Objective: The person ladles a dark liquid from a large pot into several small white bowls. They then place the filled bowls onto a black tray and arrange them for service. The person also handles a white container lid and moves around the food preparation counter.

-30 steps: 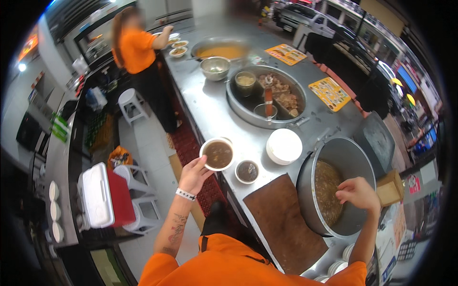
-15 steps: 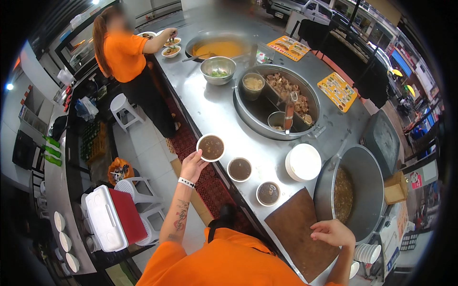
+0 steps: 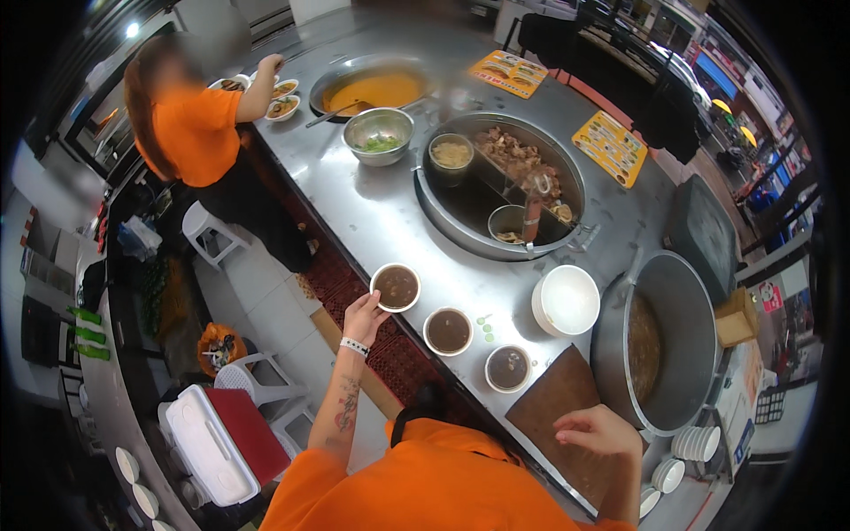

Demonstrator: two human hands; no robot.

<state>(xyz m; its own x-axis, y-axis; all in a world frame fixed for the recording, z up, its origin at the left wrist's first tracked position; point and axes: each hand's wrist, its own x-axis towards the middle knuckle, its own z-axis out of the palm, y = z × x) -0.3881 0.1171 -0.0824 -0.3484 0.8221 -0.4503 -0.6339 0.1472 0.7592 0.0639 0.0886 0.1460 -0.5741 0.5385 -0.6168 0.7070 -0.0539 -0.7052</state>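
Note:
My left hand (image 3: 361,320) grips the rim of a white bowl of dark brown soup (image 3: 397,288) at the counter's edge; whether the bowl touches the steel is hard to tell. Two more bowls of brown soup, a middle one (image 3: 447,332) and a nearer one (image 3: 508,368), stand in a slanting row to its right. Over a brown mat (image 3: 551,403) hovers my right hand (image 3: 600,432), holding nothing, its fingers loosely bent and apart. Beyond the mat is a stack of white bowls (image 3: 567,301). A deep grey pot (image 3: 689,310) with brown broth stands right of it.
A large divided pot (image 3: 425,212) holds meat and metal containers. Behind it are a steel bowl of chopped greens (image 3: 379,142) and a pan of orange sauce (image 3: 381,87). A co-worker in orange (image 3: 190,115) stands far left by filled bowls. A red-and-white cooler (image 3: 212,447) sits lower left.
The view has shifted a little. My left hand keeps hold of the soup bowl, now closer to the middle bowl. The co-worker's hand has risen away from the filled bowls.

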